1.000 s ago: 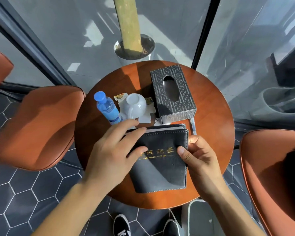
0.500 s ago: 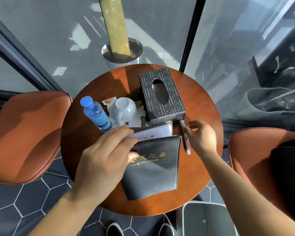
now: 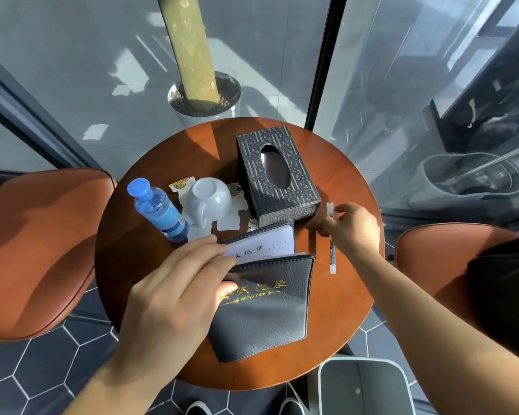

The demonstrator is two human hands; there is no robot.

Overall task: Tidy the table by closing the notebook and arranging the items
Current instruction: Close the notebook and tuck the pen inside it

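The notebook (image 3: 261,292) lies near the front of the round counter (image 3: 132,256), its dark cover partly lifted so a white page shows at the far end. The left hand (image 3: 174,298) rests on it, grip narrow, fingers tucked between page and cover. Just right of the notebook lies the pen (image 3: 332,253), its far part under the right hand (image 3: 352,227), whose grip pinches the pen near its cap beside the tissue box (image 3: 277,175). Compared with half a second ago, the right hand sits slightly farther along the pen and the cover gapes wider.
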